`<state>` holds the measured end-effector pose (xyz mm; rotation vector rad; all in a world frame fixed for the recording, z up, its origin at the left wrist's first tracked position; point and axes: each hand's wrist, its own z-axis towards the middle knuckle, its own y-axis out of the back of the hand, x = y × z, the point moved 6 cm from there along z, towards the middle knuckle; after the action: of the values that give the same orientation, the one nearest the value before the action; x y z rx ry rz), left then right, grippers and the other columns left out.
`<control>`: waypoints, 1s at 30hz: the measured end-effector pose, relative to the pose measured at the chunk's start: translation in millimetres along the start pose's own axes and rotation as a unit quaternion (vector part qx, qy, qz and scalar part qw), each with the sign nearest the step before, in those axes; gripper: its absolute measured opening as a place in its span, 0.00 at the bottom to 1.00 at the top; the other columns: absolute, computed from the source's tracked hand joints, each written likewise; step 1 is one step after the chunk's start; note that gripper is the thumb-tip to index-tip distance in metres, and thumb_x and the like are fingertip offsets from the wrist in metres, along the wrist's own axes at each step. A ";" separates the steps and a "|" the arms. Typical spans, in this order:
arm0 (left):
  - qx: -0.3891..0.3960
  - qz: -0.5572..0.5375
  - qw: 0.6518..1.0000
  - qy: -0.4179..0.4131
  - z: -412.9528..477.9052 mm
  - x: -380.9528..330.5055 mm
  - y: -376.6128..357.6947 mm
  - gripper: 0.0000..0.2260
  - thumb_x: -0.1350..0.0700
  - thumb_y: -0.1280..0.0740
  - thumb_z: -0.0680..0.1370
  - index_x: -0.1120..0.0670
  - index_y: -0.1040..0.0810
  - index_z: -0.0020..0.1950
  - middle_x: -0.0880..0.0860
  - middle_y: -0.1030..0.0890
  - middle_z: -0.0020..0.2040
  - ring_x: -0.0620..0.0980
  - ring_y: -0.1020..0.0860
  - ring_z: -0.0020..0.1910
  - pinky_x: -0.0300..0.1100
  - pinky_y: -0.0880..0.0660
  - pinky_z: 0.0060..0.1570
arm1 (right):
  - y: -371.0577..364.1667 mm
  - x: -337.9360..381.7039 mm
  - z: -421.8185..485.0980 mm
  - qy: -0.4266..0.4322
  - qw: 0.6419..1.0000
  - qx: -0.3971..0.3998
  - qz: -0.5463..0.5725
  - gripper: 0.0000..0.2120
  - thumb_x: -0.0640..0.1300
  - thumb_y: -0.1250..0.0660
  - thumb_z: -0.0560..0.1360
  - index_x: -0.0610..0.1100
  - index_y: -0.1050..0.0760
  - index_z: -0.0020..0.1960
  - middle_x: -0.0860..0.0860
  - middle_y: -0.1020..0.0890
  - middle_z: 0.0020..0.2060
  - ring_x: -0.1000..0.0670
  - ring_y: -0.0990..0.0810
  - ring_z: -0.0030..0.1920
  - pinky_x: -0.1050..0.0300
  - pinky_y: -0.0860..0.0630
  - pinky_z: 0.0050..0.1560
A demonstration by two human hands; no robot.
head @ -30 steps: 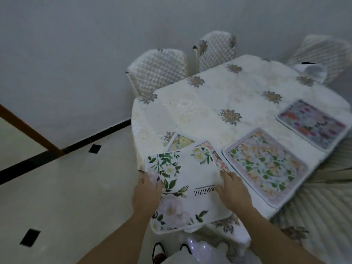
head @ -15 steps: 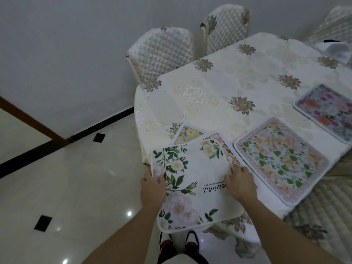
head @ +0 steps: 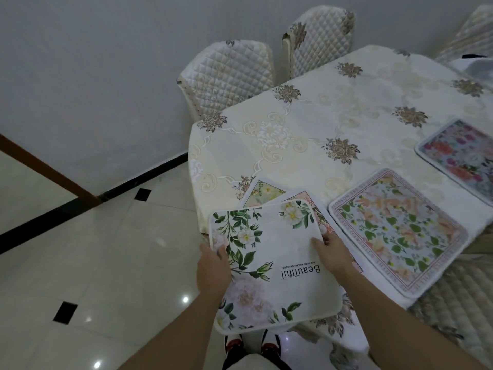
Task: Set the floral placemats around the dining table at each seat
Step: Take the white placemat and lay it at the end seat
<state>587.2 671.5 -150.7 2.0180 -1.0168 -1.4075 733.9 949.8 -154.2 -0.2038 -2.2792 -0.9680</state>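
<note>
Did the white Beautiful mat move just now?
No. The white Beautiful mat keeps the same small gap from the peach placemat lying flat on the table; only the camera's view has shifted.

The room is dim, under soft, even light with a grey-blue cast over the wall [head: 93, 62]. Small round white spots of glare sit on the glossy floor [head: 106, 263] near the bottom edge, reflecting lights above. Shadows are faint and soft-edged, no more than a slight darkening beneath the overhang of the mat [head: 280, 263]. The centre is sharp enough that the print on the mat reads clearly. Toward the corners detail softens, and the chair [head: 477, 30] at top right is smeared. The wide lens tilts and bows lines near the edges, and the arms [head: 170, 335] look stretched at the bottom. The colours are muted and flat
</note>
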 end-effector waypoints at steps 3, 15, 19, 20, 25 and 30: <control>0.015 -0.016 0.999 -0.037 4.3 -2.3 2.5 0.12 0.51 0.44 0.84 0.60 0.32 0.52 0.54 0.26 0.39 0.57 0.25 0.40 0.46 0.31 0.39 | -0.9 4.9 0.6 0.019 0.999 0.034 0.023 0.11 0.47 0.40 0.81 0.43 0.21 0.53 0.46 0.16 0.44 0.43 0.17 0.44 0.43 0.20 0.51; 0.055 -0.075 0.980 -0.177 3.2 -104.1 15.7 0.15 0.49 0.47 0.84 0.58 0.34 0.45 0.54 0.27 0.35 0.53 0.28 0.34 0.46 0.33 0.34 | 88.8 30.4 -31.0 0.097 0.988 -0.096 0.065 0.12 0.51 0.45 0.83 0.44 0.29 0.49 0.47 0.22 0.41 0.47 0.22 0.41 0.52 0.28 0.38; 0.094 -0.085 0.959 -0.254 -17.0 -164.5 8.6 0.13 0.49 0.47 0.84 0.58 0.31 0.49 0.53 0.26 0.38 0.52 0.27 0.36 0.45 0.34 0.35 | 142.1 17.5 -61.5 0.078 0.977 -0.163 0.109 0.12 0.51 0.44 0.83 0.45 0.27 0.53 0.47 0.19 0.44 0.48 0.20 0.42 0.55 0.26 0.37; 0.106 -0.085 0.952 -0.275 -24.0 -177.8 5.3 0.14 0.49 0.47 0.84 0.58 0.31 0.50 0.53 0.27 0.38 0.51 0.28 0.37 0.45 0.34 0.35 | 153.8 11.5 -71.0 0.075 0.973 -0.181 0.121 0.11 0.51 0.44 0.83 0.45 0.27 0.54 0.47 0.19 0.45 0.49 0.20 0.43 0.54 0.26 0.39; 0.174 -0.077 0.912 -0.362 -72.7 -224.6 -15.6 0.16 0.48 0.48 0.84 0.59 0.33 0.46 0.52 0.32 0.34 0.48 0.34 0.32 0.44 0.38 0.32 | 195.4 -36.1 -136.9 0.030 0.944 -0.269 0.186 0.11 0.52 0.41 0.80 0.47 0.24 0.54 0.48 0.16 0.47 0.46 0.17 0.47 0.45 0.21 0.53; 0.259 -0.076 0.860 -0.434 -137.2 -251.8 -44.0 0.16 0.48 0.48 0.84 0.59 0.34 0.46 0.53 0.33 0.35 0.51 0.33 0.35 0.44 0.39 0.32 | 213.9 -91.9 -216.9 -0.025 0.903 -0.353 0.243 0.09 0.47 0.40 0.80 0.47 0.22 0.50 0.49 0.14 0.41 0.47 0.15 0.42 0.47 0.19 0.48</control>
<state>678.8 893.1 12.7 1.7883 -1.7865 -2.4445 994.4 962.7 28.1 -1.0557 -1.6808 -1.4600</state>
